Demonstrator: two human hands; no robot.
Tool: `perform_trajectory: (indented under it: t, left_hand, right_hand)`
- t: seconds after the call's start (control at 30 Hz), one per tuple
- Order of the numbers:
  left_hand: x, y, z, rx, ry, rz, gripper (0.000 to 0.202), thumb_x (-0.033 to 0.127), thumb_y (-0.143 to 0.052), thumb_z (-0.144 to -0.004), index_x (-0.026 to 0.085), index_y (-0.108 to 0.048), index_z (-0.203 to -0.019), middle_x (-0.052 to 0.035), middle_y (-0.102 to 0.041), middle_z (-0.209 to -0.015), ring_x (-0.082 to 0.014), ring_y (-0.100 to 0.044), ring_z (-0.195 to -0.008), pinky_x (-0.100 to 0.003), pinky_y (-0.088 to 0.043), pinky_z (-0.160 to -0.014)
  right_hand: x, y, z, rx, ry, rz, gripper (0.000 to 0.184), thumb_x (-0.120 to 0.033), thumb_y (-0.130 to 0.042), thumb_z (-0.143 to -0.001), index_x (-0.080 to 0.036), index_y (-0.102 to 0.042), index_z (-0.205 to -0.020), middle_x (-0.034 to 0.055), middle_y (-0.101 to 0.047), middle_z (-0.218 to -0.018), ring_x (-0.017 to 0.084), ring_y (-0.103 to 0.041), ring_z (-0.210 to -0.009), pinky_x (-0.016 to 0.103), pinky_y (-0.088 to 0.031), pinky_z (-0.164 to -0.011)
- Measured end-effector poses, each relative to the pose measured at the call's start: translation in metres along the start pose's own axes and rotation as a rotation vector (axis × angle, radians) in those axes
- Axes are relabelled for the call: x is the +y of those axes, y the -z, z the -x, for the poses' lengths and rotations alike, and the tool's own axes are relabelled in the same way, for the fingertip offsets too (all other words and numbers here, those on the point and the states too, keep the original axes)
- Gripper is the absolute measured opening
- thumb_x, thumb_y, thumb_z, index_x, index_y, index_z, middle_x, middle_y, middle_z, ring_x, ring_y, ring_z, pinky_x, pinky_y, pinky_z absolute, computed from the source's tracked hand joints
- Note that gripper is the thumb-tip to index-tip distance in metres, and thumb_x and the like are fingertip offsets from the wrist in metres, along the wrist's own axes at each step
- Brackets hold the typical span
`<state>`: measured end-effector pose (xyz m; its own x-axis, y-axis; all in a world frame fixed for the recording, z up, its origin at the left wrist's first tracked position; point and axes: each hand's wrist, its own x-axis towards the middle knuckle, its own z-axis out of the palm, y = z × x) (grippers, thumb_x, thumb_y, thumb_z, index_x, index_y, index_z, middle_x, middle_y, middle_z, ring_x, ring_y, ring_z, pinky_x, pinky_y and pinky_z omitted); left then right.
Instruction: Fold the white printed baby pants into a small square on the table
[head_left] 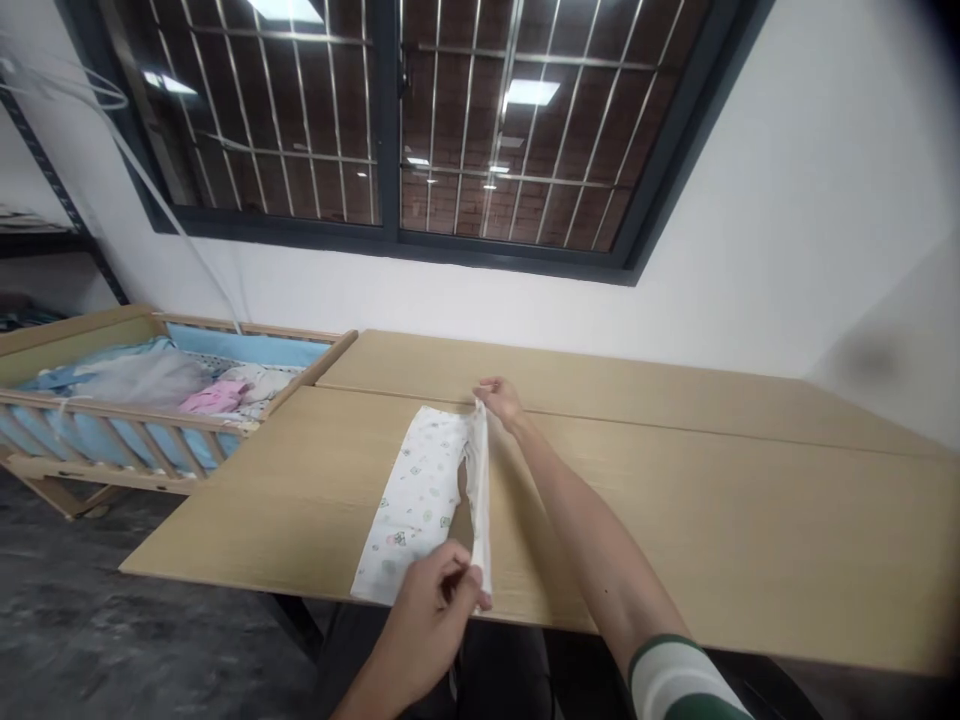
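A small white baby garment (416,495) with a faint printed pattern lies flat on the wooden table (675,500), stretched away from me. My left hand (435,610) pinches its near right corner at the table's front edge. My right hand (499,400) pinches the far right corner, arm reaching out over the table. Between the two hands the garment's right edge is lifted into a taut strip (480,500), leaving a gap where the table shows through.
A wooden baby crib (112,420) with blue lining and heaped clothes stands left of the table. A dark-framed barred window (390,130) fills the wall behind. A metal shelf (45,240) is at far left. The floor is dark grey.
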<state>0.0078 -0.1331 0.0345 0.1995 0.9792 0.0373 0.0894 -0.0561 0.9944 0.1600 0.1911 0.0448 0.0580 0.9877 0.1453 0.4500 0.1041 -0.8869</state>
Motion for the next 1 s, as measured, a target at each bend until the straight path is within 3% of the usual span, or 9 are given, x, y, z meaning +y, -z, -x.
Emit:
perform_trajectory:
  t: [0.1,0.27,0.43,0.57,0.67,0.73,0.8,0.9,1.0]
  left_hand:
    - [-0.009,0.027,0.015,0.140,0.013,0.049,0.036,0.053,-0.048,-0.097,0.022,-0.054,-0.079,-0.0033,-0.070,-0.078,-0.0176,-0.064,-0.074,-0.027,-0.048,-0.071]
    - [-0.037,0.062,0.025,0.394,0.141,-0.023,0.044,0.060,-0.050,-0.091,0.020,-0.059,-0.074,-0.0024,-0.067,-0.068,-0.0137,-0.051,-0.049,-0.027,-0.040,-0.052]
    - [-0.052,0.079,0.027,0.482,0.160,-0.181,0.042,0.056,-0.050,-0.090,0.021,-0.060,-0.070,-0.0032,-0.067,-0.064,-0.0178,-0.059,-0.055,-0.027,-0.041,-0.055]
    - [-0.053,0.085,0.035,0.515,0.202,-0.584,0.035,0.046,-0.047,-0.095,0.023,-0.060,-0.070,-0.0024,-0.067,-0.064,-0.0211,-0.066,-0.064,-0.028,-0.042,-0.060]
    - [-0.055,0.079,0.045,0.635,-0.016,-0.941,0.025,0.043,-0.051,-0.096,0.024,-0.065,-0.087,-0.0051,-0.073,-0.082,-0.0246,-0.069,-0.080,-0.032,-0.046,-0.069]
    - [-0.059,0.069,0.050,0.662,-0.281,-1.090,0.024,0.040,-0.054,-0.096,0.022,-0.066,-0.108,-0.0087,-0.074,-0.103,-0.0265,-0.069,-0.096,-0.034,-0.048,-0.079]
    - [-0.066,0.057,0.054,0.632,-0.455,-1.192,0.035,0.037,-0.054,-0.095,0.020,-0.061,-0.125,-0.0126,-0.071,-0.121,-0.0284,-0.066,-0.109,-0.037,-0.048,-0.086]
    - [-0.084,0.039,0.056,0.634,-0.549,-1.307,0.044,0.035,-0.052,-0.094,0.013,-0.057,-0.131,-0.0193,-0.068,-0.126,-0.0332,-0.064,-0.115,-0.041,-0.046,-0.090]
    - [-0.101,0.029,0.059,0.636,-0.575,-1.381,0.047,0.033,-0.053,-0.092,0.011,-0.057,-0.133,-0.0219,-0.070,-0.120,-0.0359,-0.066,-0.111,-0.045,-0.044,-0.092]
  right_hand:
    - [-0.020,-0.038,-0.003,-0.003,0.020,0.084,0.029,-0.024,-0.068,-0.079,-0.018,-0.058,-0.106,0.0007,-0.065,-0.080,0.015,-0.063,-0.071,0.023,-0.049,-0.064]
    - [-0.033,-0.101,0.003,-0.053,0.028,0.302,0.025,-0.013,-0.068,-0.075,-0.019,-0.059,-0.097,0.0032,-0.066,-0.086,0.017,-0.062,-0.078,0.023,-0.045,-0.065]
    - [-0.039,-0.131,0.013,-0.114,0.057,0.439,0.020,-0.010,-0.063,-0.080,-0.018,-0.059,-0.099,0.0083,-0.069,-0.096,0.020,-0.065,-0.089,0.025,-0.046,-0.072]
    - [-0.050,-0.132,0.027,-0.169,0.134,0.475,0.022,-0.019,-0.058,-0.090,-0.016,-0.059,-0.112,0.0138,-0.069,-0.110,0.024,-0.066,-0.098,0.030,-0.048,-0.081]
    - [-0.063,-0.123,0.059,-0.256,0.276,0.462,0.032,-0.030,-0.053,-0.098,-0.018,-0.056,-0.127,0.0137,-0.065,-0.129,0.023,-0.062,-0.114,0.032,-0.046,-0.096]
    - [-0.072,-0.112,0.096,-0.433,0.477,0.434,0.042,-0.039,-0.052,-0.100,-0.017,-0.052,-0.137,0.0144,-0.059,-0.141,0.024,-0.057,-0.128,0.034,-0.042,-0.107]
    - [-0.077,-0.096,0.140,-0.708,0.711,0.394,0.057,-0.049,-0.049,-0.101,-0.016,-0.046,-0.147,0.0157,-0.048,-0.154,0.026,-0.045,-0.142,0.039,-0.034,-0.117]
    - [-0.073,-0.073,0.200,-1.025,0.862,0.345,0.064,-0.052,-0.043,-0.103,-0.023,-0.031,-0.159,0.0098,-0.025,-0.168,0.024,-0.023,-0.155,0.040,-0.022,-0.124]
    - [-0.056,-0.061,0.229,-1.158,0.856,0.350,0.063,-0.047,-0.038,-0.106,-0.020,-0.026,-0.162,0.0113,-0.015,-0.169,0.023,-0.015,-0.157,0.038,-0.017,-0.126]
